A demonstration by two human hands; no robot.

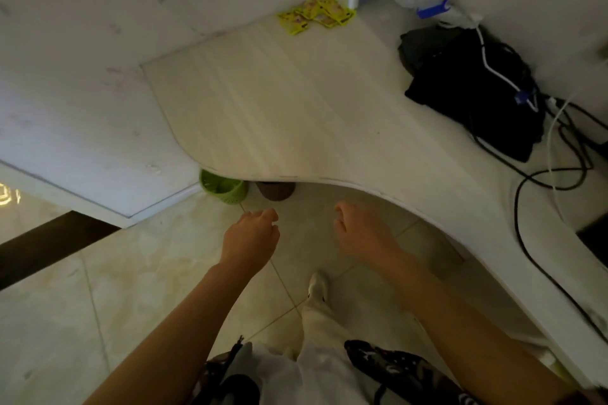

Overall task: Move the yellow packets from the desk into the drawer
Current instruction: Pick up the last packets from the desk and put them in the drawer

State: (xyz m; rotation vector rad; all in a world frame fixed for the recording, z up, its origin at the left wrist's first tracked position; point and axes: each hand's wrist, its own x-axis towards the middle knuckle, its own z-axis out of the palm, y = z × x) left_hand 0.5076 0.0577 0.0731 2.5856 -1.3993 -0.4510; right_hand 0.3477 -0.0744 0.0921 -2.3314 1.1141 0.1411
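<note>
The packets (316, 15) lie at the far corner of the desk (279, 108), against the wall. A bag (473, 89) with cables (533, 181) sits to their right, and two bins (223, 187) stand on the floor under the desk's near edge.

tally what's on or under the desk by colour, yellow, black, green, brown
yellow: 1 cluster of packets, too overlapped to count singly
black: 1 bundle, plus black cables
green: 1 basket under the desk
brown: 1 pot under the desk
total: 4 items or groups, cables aside
</note>
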